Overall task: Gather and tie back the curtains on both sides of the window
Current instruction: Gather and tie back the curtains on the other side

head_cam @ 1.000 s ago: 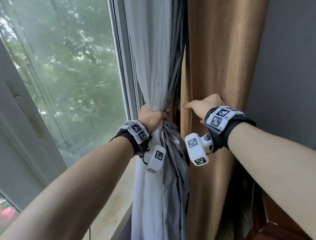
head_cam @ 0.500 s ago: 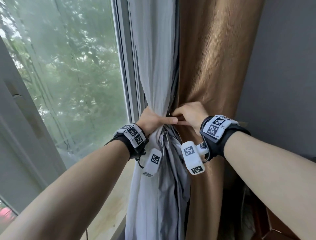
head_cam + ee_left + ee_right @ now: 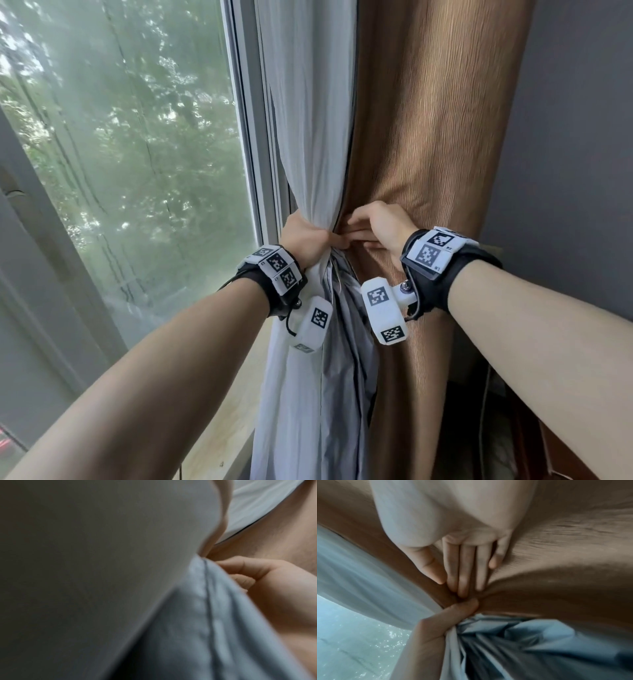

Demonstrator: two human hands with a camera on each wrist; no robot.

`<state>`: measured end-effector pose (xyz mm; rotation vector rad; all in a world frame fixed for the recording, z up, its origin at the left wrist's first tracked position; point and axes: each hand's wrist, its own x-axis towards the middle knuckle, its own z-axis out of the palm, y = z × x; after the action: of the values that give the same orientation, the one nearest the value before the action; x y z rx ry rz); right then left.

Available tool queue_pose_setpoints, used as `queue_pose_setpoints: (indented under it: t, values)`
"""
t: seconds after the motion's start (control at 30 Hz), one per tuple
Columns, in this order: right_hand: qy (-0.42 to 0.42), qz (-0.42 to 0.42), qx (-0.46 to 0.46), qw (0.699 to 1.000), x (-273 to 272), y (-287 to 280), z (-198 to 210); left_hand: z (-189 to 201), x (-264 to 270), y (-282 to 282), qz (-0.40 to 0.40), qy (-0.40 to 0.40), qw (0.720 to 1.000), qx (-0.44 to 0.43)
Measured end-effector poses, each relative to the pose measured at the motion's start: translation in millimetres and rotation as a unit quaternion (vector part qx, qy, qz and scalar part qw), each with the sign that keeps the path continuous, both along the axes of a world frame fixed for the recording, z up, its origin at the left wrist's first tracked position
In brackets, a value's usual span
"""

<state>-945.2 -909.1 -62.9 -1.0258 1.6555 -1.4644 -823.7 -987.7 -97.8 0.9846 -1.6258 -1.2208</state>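
Observation:
A white sheer curtain with a grey lining [image 3: 308, 137] hangs beside the window frame. My left hand [image 3: 310, 241] grips it bunched at waist height, the fingers curled round the cloth [image 3: 197, 628]. In the right wrist view its thumb [image 3: 462, 607] presses on the gathered folds [image 3: 488, 642]. A brown ribbed curtain [image 3: 438, 137] hangs just to the right. My right hand [image 3: 359, 231] sits at its left edge, touching my left hand. Thumb and fingers [image 3: 460, 582] pinch a fold of brown cloth [image 3: 556, 547]. No tie-back shows in any view.
Window glass [image 3: 130, 154] with trees behind fills the left, bounded by a pale frame [image 3: 253, 137]. A stained sill [image 3: 233, 411] runs below. A grey wall [image 3: 575, 137] stands at the right, with a dark cable [image 3: 484, 394] hanging by the brown curtain's foot.
My right hand slid left from the face of the brown curtain to its edge and took a fold beside my left hand. The left hand kept its grip.

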Motion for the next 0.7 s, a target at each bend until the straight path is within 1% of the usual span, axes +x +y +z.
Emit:
queue_pose_setpoints:
  t: [0.07,0.17,0.27,0.33,0.37,0.4,0.43,0.53,0.6,0.7]
  values:
    - [0.004,-0.036,-0.012,0.999,-3,3,4,3,2,-2,0.01,-0.018,1.0,0.002]
    - [0.033,-0.138,-0.024,0.99,-17,5,6,6,10,-4,0.038,-0.028,0.999,0.003]
    - [0.123,-0.275,-0.004,0.953,-29,12,7,6,17,-5,0.06,-0.021,0.998,0.008]
    - [0.154,-0.351,0.017,0.924,-37,18,8,8,21,-3,0.059,-0.023,0.998,0.009]
    - [0.157,-0.372,0.027,0.915,-41,21,10,8,23,-3,0.059,-0.027,0.998,0.01]
    - [0.156,-0.378,0.039,0.912,-44,24,10,9,25,-3,0.059,-0.031,0.998,0.011]
    - [0.145,-0.368,0.052,0.917,-49,24,10,10,27,-1,0.058,-0.032,0.998,0.012]
    - [0.092,-0.289,0.069,0.95,-47,28,6,12,32,5,0.05,-0.035,0.998,0.013]
    - [0.08,-0.25,0.06,0.963,-41,30,2,14,32,9,0.049,-0.031,0.998,0.014]
    - [0.114,-0.231,0.034,0.966,-23,28,-2,14,29,16,0.047,-0.018,0.999,0.013]
